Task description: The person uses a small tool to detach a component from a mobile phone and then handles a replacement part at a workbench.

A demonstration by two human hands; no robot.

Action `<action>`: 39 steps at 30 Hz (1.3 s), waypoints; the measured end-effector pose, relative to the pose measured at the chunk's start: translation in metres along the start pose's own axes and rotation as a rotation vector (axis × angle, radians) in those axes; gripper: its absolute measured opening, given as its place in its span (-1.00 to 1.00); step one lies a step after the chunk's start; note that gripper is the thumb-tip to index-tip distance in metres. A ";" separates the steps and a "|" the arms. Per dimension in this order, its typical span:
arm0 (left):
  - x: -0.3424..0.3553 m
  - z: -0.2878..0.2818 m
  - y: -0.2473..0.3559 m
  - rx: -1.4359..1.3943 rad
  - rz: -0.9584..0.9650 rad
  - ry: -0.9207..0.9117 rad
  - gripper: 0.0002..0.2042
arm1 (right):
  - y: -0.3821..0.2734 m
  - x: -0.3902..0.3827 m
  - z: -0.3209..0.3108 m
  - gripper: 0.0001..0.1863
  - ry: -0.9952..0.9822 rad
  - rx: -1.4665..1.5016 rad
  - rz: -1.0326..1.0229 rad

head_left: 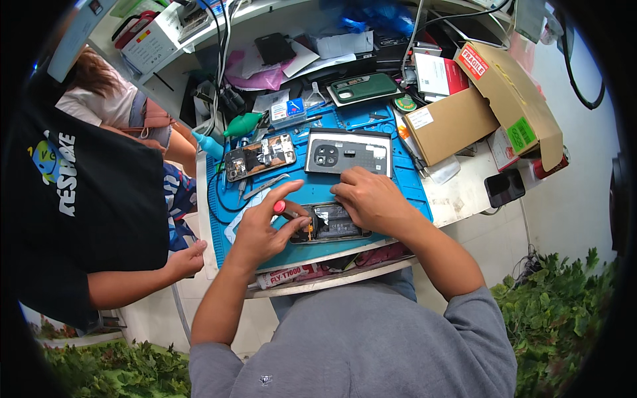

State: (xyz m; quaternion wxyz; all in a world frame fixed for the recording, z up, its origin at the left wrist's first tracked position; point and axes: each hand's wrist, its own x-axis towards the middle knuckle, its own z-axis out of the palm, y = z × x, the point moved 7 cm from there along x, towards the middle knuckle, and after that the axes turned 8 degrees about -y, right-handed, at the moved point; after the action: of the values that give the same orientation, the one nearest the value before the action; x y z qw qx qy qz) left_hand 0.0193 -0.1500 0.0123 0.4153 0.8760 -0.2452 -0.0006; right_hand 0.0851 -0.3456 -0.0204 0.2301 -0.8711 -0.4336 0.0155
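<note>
An opened phone [328, 227] with a dark battery and an orange flex cable lies on the blue mat [413, 196]. My left hand [265, 229] is at its left end, fingers curled around a tool with a red cap [279, 207]. My right hand [368, 198] rests at the phone's upper right, fingers bent together; anything between them is hidden. Just beyond sits a dark back cover [352, 159] in a shallow tray. A second opened phone [259, 156] lies at the upper left, with tweezers [264, 186] below it.
At left stand a person in a black T-shirt [106, 212] and, behind, another person [89, 99]. Cardboard boxes [448, 126] crowd the right, beside a black phone [504, 188]. A blue bottle [208, 144], green blower [242, 125] and cluttered shelf [186, 40] line the back.
</note>
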 end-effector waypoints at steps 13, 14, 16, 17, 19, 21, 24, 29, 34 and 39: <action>0.045 -0.001 -0.025 0.187 -0.187 0.105 -0.82 | 0.005 -0.016 -0.010 -0.86 0.155 0.055 0.027; 0.049 0.005 -0.026 0.301 -0.275 -0.014 -0.81 | 0.007 -0.019 -0.010 -0.83 0.158 0.065 0.039; 0.052 0.014 -0.038 0.405 -0.345 -0.102 -0.75 | 0.008 -0.023 -0.010 -0.84 0.165 0.077 0.044; 0.054 0.016 -0.038 0.402 -0.347 -0.104 -0.75 | 0.009 -0.026 -0.010 -0.84 0.176 0.085 0.050; 0.057 0.019 -0.039 0.447 -0.375 -0.133 -0.77 | 0.010 -0.029 -0.010 -0.85 0.180 0.087 0.055; 0.060 0.021 -0.044 0.487 -0.358 -0.173 -0.77 | 0.010 -0.030 -0.011 -0.85 0.184 0.086 0.054; 0.058 0.023 -0.048 0.520 -0.333 -0.220 -0.77 | 0.010 -0.029 -0.013 -0.89 0.187 0.093 0.051; 0.034 -0.001 -0.059 0.340 -0.274 -0.071 -0.78 | 0.010 -0.029 -0.013 -0.89 0.186 0.079 0.049; 0.004 -0.022 -0.062 0.106 -0.464 -0.076 -0.82 | 0.009 -0.030 -0.012 -0.89 0.170 0.087 0.051; -0.007 -0.008 -0.060 0.117 -0.373 -0.040 -0.85 | 0.005 -0.026 -0.010 -0.86 0.184 0.106 0.047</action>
State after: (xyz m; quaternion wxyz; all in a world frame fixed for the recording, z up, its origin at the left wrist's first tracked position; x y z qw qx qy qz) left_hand 0.0406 -0.1090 -0.0270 0.3512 0.9288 -0.0867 -0.0806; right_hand 0.0749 -0.3717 -0.0178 0.3141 -0.8654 -0.3887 -0.0362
